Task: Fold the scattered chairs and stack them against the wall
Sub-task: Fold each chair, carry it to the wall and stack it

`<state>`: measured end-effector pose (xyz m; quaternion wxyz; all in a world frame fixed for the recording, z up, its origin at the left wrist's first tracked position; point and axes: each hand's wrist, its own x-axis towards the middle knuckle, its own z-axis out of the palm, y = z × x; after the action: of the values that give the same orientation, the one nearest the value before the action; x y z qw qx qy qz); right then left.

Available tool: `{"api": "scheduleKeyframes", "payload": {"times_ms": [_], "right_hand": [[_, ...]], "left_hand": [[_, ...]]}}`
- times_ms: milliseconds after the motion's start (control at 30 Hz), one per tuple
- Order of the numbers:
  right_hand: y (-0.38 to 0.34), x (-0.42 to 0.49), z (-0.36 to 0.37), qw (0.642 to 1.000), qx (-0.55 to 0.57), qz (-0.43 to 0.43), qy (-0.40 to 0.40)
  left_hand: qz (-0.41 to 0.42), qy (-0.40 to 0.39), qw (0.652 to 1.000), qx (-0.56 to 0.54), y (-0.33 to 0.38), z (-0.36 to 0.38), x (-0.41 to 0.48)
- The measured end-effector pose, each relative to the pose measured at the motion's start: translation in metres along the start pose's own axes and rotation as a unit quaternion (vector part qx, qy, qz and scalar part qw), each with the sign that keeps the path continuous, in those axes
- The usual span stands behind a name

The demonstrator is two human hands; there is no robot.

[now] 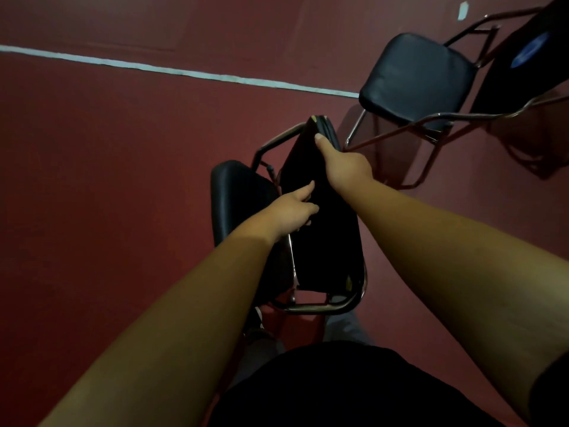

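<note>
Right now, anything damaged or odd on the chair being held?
Yes: the backrest has pale chipped-looking spots at two corners, one past the right hand, one by the lower frame. Likely worn covering; too dim to confirm.

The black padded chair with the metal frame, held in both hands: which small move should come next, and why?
Probably close the black padded chair with the metal frame flat: swing its seat against its backrest. The right hand and the left hand both grip the backrest, yet the seat stands apart from it.

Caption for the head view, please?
Left hand and right hand hold a chair's backrest; a second chair stands unfolded nearby.
</note>
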<state>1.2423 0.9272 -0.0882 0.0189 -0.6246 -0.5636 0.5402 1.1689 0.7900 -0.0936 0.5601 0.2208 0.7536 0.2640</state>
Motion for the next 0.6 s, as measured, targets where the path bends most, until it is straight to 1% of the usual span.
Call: {"api": "scheduleKeyframes", "payload": {"times_ms": [67, 100, 167, 233, 267, 333, 367, 400, 433, 500, 533, 567, 600], "right_hand": [[0.001, -0.002, -0.001, 0.999, -0.037, -0.015, 0.032], [0.000, -0.002, -0.001, 0.997, -0.058, -0.018, 0.045], [-0.001, -0.001, -0.004, 0.995, -0.080, -0.025, 0.059], [0.002, 0.004, -0.010, 0.994, -0.084, -0.023, 0.064], [0.003, 0.008, -0.015, 0.994, -0.083, -0.020, 0.065], [0.006, 0.013, -0.022, 0.994, -0.083, -0.017, 0.062], [0.007, 0.015, -0.026, 0.994, -0.086, -0.017, 0.061], [0.009, 0.018, -0.028, 0.994, -0.088, -0.019, 0.060], [0.010, 0.020, -0.030, 0.994, -0.089, -0.017, 0.060], [0.012, 0.025, -0.033, 0.994, -0.086, -0.012, 0.062], [0.012, 0.026, -0.034, 0.994, -0.084, -0.011, 0.063], [0.013, 0.029, -0.036, 0.994, -0.084, -0.009, 0.063], [0.013, 0.032, -0.038, 0.994, -0.083, -0.009, 0.065]], "left_hand": [[0.008, 0.000, 1.000, 0.002, 0.001, -0.005, 0.005], [0.014, 0.005, 1.000, 0.022, 0.001, -0.008, 0.006], [0.029, 0.042, 0.996, 0.076, 0.000, -0.013, 0.008], [0.047, 0.113, 0.985, 0.124, -0.003, -0.017, 0.009], [0.051, 0.160, 0.975, 0.148, -0.006, -0.019, 0.008], [0.045, 0.259, 0.942, 0.208, -0.015, -0.024, 0.008], [0.025, 0.287, 0.931, 0.225, -0.022, -0.027, 0.009], [-0.009, 0.289, 0.931, 0.225, -0.032, -0.029, 0.011], [-0.052, 0.261, 0.941, 0.209, -0.041, -0.030, 0.014], [-0.115, 0.145, 0.970, 0.157, -0.059, -0.029, 0.020], [-0.126, 0.102, 0.977, 0.137, -0.066, -0.028, 0.020], [-0.123, 0.084, 0.980, 0.134, -0.071, -0.025, 0.021], [-0.112, 0.087, 0.980, 0.141, -0.073, -0.024, 0.021]]}}
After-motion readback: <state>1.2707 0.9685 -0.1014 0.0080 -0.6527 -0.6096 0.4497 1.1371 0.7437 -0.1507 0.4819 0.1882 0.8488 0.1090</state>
